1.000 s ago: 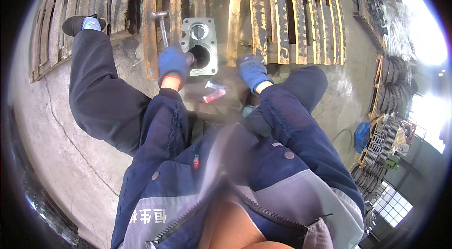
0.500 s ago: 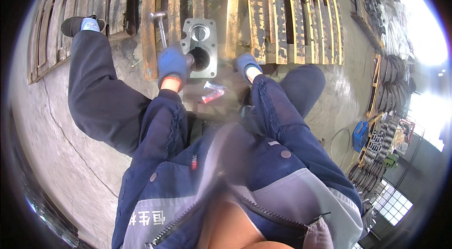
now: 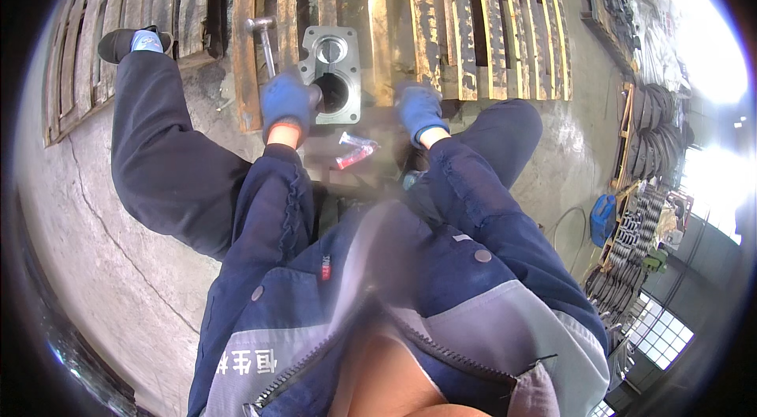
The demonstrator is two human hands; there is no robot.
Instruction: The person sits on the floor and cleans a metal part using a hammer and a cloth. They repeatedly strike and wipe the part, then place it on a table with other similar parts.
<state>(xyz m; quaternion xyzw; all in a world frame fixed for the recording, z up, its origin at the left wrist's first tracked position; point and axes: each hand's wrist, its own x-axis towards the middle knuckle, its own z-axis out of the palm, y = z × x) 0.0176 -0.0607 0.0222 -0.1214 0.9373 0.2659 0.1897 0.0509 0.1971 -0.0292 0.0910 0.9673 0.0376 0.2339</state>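
Observation:
My left hand (image 3: 287, 107), in a blue glove, is closed round the handle of a metal hammer (image 3: 266, 44). The hammer's head points away from me, over the pallet slats. Just right of that hand, a dark rounded piece (image 3: 316, 96) shows at the edge of a grey metal housing (image 3: 352, 75); whether the hand grips it too is unclear. The housing has two large round bores and bolt holes round its rim. My right hand (image 3: 421, 111), also blue-gloved, is apart from the housing on its right, by the near end of a slat. Its fingers are blurred.
The housing lies on a worn wooden pallet (image 3: 427, 22); another pallet (image 3: 162, 7) is at the left. Small red and clear tubes or packets (image 3: 357, 150) lie just this side of the housing. A blue jug (image 3: 603, 220) and stacked metal parts stand far right.
My right hand has moved slightly to the right and toward me, and more of its glove shows. My left hand stays on the hammer, nearly still.

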